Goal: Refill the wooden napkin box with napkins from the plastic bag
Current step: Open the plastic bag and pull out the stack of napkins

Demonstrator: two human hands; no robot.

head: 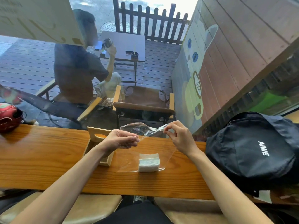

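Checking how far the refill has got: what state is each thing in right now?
Plastic bag: on the counter, mouth pinched and pulled apart.
Napkin stack: inside the bag.
Wooden napkin box: on the counter, contents hidden by the arm.
Left hand: grip on bag edge.
Right hand: grip on bag edge.
Black backpack: zipped.

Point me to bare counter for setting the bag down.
Free: long wooden counter between red helmet and wooden napkin box. Crowded: clear plastic bag with white napkin stack, then black backpack.

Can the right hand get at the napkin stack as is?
Probably not yet: the napkin stack sits inside the plastic bag, and both the right hand and left hand are pinching its top edge.
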